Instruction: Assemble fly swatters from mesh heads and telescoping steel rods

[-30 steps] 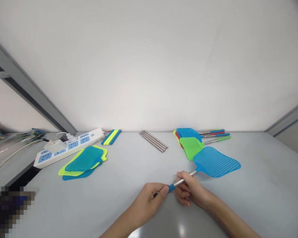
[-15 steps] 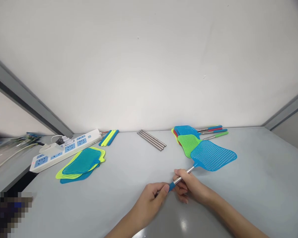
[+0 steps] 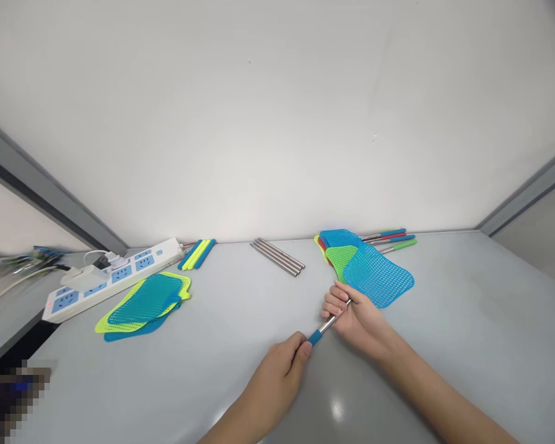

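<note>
A blue fly swatter [image 3: 378, 277] with a metal rod and blue grip lies slanted across the grey table [image 3: 240, 370]. My left hand [image 3: 280, 364] is closed on the blue grip end. My right hand [image 3: 358, 317] holds the metal rod just below the mesh head. The head overlaps a pile of finished swatters [image 3: 340, 250] in green, blue and red, whose handles [image 3: 391, 239] point right along the wall.
Loose mesh heads [image 3: 145, 302] in yellow-green and blue are stacked at the left. Behind them lie a white power strip [image 3: 115, 277], coloured grips [image 3: 197, 254] and several bare metal rods [image 3: 277, 257]. A wall runs along the table's back edge.
The swatter has been carried away from me toward the pile, its head now overlapping the stacked swatters. My right hand slid up the rod toward the head; the left stayed on the grip.
</note>
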Demonstrator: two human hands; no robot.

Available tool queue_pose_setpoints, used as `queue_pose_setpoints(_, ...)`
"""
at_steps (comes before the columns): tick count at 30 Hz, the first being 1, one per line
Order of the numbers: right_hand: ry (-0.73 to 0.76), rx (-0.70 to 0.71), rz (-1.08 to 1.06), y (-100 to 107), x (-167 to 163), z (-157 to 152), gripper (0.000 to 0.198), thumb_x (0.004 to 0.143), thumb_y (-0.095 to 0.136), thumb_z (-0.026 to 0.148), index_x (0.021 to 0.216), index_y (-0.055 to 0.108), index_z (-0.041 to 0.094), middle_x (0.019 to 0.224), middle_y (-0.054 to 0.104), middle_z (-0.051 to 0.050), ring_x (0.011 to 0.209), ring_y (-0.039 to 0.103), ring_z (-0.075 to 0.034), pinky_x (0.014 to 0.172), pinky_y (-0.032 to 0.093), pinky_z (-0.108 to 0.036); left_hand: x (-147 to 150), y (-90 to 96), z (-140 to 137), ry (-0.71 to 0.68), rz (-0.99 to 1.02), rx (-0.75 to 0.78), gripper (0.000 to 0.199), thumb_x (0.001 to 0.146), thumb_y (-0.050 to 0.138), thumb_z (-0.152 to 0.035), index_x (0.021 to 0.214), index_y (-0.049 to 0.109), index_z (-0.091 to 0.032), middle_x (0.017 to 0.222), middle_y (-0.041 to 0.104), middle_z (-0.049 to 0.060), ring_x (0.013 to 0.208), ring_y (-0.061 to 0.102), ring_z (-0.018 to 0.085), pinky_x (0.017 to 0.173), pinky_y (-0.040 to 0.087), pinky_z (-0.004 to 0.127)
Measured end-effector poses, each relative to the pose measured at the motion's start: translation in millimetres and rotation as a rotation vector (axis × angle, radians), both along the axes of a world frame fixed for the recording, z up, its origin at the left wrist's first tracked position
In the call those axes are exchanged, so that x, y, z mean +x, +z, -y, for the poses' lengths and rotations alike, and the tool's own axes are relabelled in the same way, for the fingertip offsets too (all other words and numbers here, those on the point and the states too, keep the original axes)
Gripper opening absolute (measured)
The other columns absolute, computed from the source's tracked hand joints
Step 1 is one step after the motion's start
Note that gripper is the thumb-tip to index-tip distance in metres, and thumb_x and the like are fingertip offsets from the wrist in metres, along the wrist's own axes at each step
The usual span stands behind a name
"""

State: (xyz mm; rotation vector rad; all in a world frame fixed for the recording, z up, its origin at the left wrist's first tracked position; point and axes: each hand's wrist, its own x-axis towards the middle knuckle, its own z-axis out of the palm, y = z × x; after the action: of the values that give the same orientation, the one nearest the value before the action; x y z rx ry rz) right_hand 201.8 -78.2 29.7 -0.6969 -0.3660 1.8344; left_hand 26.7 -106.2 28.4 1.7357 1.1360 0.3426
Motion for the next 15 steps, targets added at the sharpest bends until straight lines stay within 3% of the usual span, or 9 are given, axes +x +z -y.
queue_pose_setpoints(7,-0.175,0.017,-0.061,-5,-15,4,0.039,0.078,0.043,0.03,0.05,0.018,0.02,0.04,0.009,0.008,0.037,0.007,-0.008,0.037,0.016,-0.022,2,-5.6,5,-0.002,0.001,0.02,0.032,0.086,0.02,-0.042,0.064,0.031,-0.021,0.054,0.028,-0.006,0.05,0.026,0.011,0.047,0.02,0.023)
queue_pose_setpoints(15,-0.038,0.135,-0.05,26,-33,-9,0.038,0.079,0.042,0.03,0.049,0.022,0.019,0.035,0.011,0.01,0.033,0.006,-0.005,0.035,0.009,-0.02,4,-20.4,9,0.131,0.175,0.035,0.033,0.086,0.02,-0.043,0.062,0.026,-0.02,0.056,0.025,-0.005,0.052,0.024,0.011,0.049,0.021,0.023)
